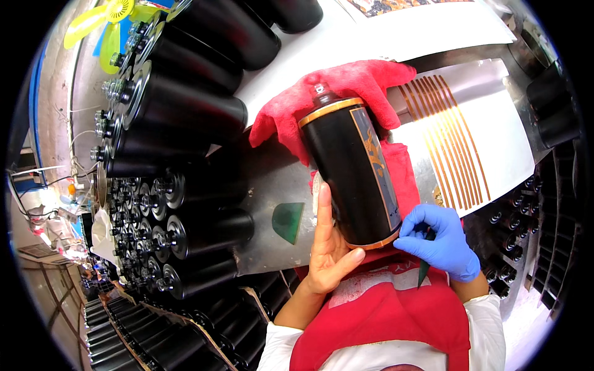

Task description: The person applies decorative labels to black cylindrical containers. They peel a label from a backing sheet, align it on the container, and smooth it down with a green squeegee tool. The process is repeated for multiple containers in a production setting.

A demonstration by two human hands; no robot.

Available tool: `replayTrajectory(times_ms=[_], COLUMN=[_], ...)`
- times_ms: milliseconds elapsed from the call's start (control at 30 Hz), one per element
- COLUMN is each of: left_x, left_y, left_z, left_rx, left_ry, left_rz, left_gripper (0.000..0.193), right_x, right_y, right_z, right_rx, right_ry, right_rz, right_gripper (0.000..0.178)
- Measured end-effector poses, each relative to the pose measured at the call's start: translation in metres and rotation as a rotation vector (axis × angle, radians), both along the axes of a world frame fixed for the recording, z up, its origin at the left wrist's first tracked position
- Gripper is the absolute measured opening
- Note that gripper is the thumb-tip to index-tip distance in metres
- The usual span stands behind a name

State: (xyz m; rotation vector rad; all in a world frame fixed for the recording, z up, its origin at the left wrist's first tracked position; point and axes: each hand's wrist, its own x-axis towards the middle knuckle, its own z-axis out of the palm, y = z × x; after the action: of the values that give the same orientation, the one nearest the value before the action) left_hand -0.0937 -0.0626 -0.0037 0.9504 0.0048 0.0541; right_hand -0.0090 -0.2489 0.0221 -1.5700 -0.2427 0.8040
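Note:
A glossy black cylinder [337, 161] with a metal fitting on its far end lies across the red cloth [346, 77]. Gold bands circle both its ends, and a gold-patterned panel [374, 154] runs along its right side. My bare left hand [331, 253] rests against the cylinder's near left side, fingers stretched and thumb apart. At the near right rim, my blue-gloved right hand [439, 241] pinches thumb and forefinger together by the gold band. A slim, dark green pointed tool [424, 266] is held in that hand, its tip toward me; its upper part is hidden.
Gold strips [448, 142] lie in a row on a white sheet [501, 123] to the right. A green flat piece [288, 222] is on the metal table [260, 179]. Many black cylinders [185, 105] crowd the left side; a yellow fan [111, 28] stands far left.

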Motion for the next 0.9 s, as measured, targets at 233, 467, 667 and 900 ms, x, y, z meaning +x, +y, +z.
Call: replayTrajectory(times_ms=[233,467,667,900], left_x=[0.003,0.009,0.013,0.014], left_y=[-0.011,-0.024,-0.014,-0.011], left_z=[0.010,0.009,0.020,0.004], left_rx=[0.178,0.655,0.930,0.985], left_ry=[0.040,0.048,-0.001,-0.013], left_rz=[0.047,0.337,0.248,0.227], left_gripper=[0.096,0.100,0.118,0.116], right_x=[-0.003,0.001,0.016,-0.038], right_y=[0.004,0.001,-0.042,0.014], right_z=[0.000,0.006,-0.016,0.048], right_rx=[0.017,-0.030,0.236,-0.089], right_ry=[0.057,0.191,0.330,-0.596], right_rz=[-0.052,-0.113,-0.819,-0.053], right_gripper=[0.011,0.010,0.021,0.029])
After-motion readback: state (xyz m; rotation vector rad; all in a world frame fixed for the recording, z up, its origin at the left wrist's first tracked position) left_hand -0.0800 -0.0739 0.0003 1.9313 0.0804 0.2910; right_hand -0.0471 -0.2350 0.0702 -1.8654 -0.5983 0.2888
